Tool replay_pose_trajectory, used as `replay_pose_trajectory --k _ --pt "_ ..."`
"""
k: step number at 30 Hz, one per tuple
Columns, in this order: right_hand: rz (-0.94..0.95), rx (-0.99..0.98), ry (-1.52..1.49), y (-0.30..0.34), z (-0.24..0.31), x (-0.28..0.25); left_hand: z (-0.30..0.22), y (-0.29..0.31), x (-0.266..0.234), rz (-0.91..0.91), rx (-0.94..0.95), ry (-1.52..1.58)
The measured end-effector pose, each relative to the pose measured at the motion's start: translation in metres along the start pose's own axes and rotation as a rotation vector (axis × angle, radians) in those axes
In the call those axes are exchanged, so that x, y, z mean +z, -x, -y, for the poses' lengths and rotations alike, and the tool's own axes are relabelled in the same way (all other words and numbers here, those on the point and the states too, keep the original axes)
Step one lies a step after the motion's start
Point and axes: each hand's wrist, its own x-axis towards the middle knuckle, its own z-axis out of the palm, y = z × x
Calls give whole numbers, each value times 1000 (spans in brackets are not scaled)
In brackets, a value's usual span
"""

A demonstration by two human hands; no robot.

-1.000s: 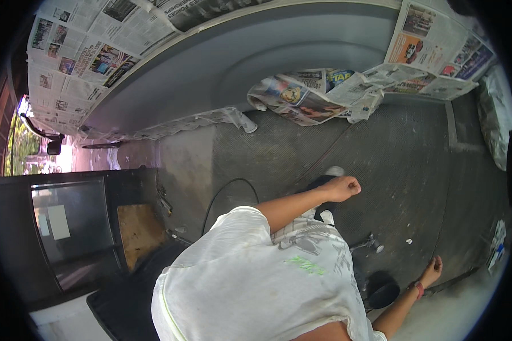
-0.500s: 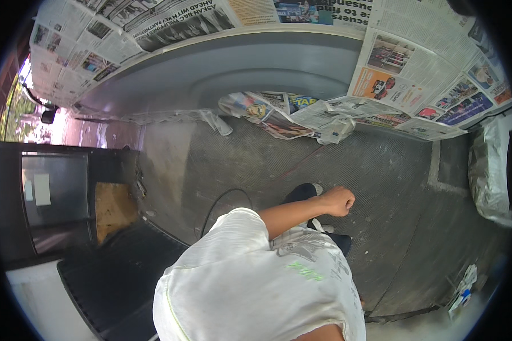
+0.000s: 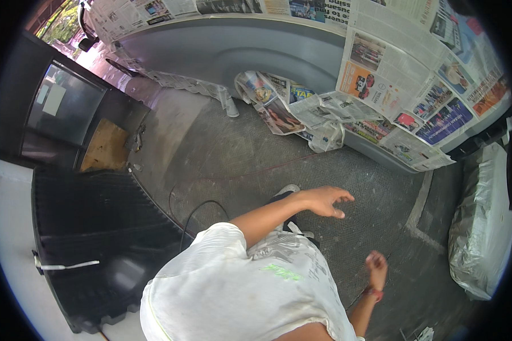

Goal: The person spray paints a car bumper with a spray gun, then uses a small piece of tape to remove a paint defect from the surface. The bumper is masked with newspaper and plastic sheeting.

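Note:
My left hand (image 3: 325,202) reaches out past my white shirt, over the dark textured floor (image 3: 256,153). Its fingers are apart and nothing is in it. To the right and lower down, my right hand (image 3: 376,268) hangs above the floor with a red band (image 3: 374,294) on its wrist. Motion blurs its fingers, so their state is unclear, and no object shows in it. Neither hand touches anything. Ahead of me stands a vehicle with a bare grey side panel (image 3: 205,51), and newspaper sheets (image 3: 409,85) cover it above and to the right.
Crumpled newspaper (image 3: 324,116) covers the wheel area. On the right stands a bulky thing wrapped in silvery plastic (image 3: 478,227). A black ribbed panel (image 3: 91,227) lies at my left, near a brown board (image 3: 106,145). A dark hose (image 3: 196,210) loops across the floor beside my feet.
My view has turned to the right. The left hand has gone from a closed fist to spread fingers. My right hand has come into sight at the lower right.

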Motion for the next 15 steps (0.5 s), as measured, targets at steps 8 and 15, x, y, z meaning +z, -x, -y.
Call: replay_pose_trajectory --k 8,15 --pt "1605 -1003 -128 108 288 42 16 2 45 -101 -122 -23" --pt "924 -728 -879 120 285 35 11 -28 77 -51 -131 27"
